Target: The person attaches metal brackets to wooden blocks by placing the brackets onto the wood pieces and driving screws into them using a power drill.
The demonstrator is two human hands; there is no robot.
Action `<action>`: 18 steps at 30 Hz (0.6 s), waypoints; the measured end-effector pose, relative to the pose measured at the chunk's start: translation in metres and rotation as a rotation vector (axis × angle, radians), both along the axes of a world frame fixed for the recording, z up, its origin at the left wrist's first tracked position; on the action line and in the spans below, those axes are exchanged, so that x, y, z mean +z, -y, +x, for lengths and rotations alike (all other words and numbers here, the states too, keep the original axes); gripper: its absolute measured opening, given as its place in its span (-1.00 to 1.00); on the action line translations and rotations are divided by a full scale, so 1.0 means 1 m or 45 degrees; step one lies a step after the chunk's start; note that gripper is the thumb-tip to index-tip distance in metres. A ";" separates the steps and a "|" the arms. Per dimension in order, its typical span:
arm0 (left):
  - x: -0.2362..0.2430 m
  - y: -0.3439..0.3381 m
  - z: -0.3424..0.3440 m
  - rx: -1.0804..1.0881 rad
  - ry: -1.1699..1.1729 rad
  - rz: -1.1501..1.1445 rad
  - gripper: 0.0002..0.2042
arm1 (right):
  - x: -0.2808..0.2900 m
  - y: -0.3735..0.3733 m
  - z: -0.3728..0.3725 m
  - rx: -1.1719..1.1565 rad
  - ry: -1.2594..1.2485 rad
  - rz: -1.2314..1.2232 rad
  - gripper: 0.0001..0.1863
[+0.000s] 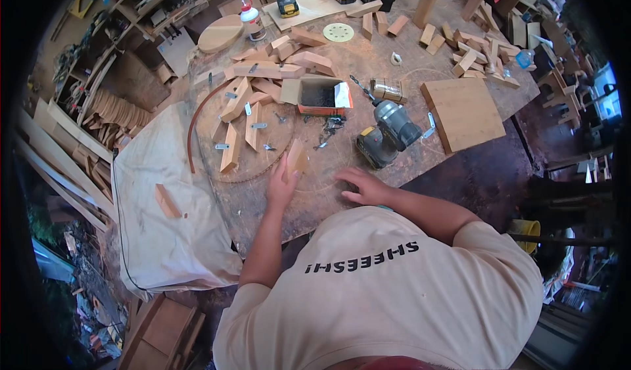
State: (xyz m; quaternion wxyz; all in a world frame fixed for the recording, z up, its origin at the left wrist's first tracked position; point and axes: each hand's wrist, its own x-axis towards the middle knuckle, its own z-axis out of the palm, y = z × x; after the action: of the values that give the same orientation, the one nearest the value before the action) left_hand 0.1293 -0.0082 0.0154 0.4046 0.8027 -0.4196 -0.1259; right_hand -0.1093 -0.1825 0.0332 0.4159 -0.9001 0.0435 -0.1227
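Observation:
My left hand [281,185] is closed on a short wooden block [298,156] near the front of the workbench [315,202]. To its right my right hand [363,186] rests by the bench top with its fingers apart, holding nothing. Beyond that hand lies a cordless drill [388,135] on its side, a bit in its chuck pointing away. An open cardboard box [321,111] of small dark pieces sits past the block, with loose screws [334,125] in front of it. Cut wooden pieces with small metal brackets [258,126] attached lie left of the box.
A thick square board [462,115] lies at the right edge. Farther back are a glue bottle [252,22], a round wooden disc [221,33], a second drill [286,0] and a pile of offcuts [476,54]. A cloth-covered surface [154,238] adjoins on the left.

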 end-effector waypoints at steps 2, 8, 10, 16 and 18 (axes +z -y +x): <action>-0.002 -0.001 0.002 -0.028 -0.105 0.019 -0.48 | 0.017 0.006 -0.016 0.007 -0.146 0.105 -0.53; 0.016 0.002 -0.012 -0.315 -0.348 0.262 -0.54 | 0.021 0.055 -0.071 -0.037 -0.189 0.330 -0.69; 0.020 0.006 -0.012 -0.289 -0.318 0.326 -0.57 | 0.027 0.073 -0.087 -0.163 -0.310 0.521 -0.75; 0.035 0.015 0.000 -0.189 -0.199 0.375 -0.70 | 0.045 0.136 -0.101 -0.299 -0.459 0.319 -0.80; 0.039 0.018 -0.006 -0.183 -0.143 0.379 -0.74 | 0.033 0.170 -0.094 -0.289 -0.223 0.065 -0.79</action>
State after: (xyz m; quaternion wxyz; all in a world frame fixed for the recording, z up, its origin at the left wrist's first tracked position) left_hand 0.1228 -0.0260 0.0539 0.2939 0.8134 -0.4294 -0.2600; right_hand -0.2033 -0.3523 0.0661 0.4166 -0.8857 0.1844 -0.0886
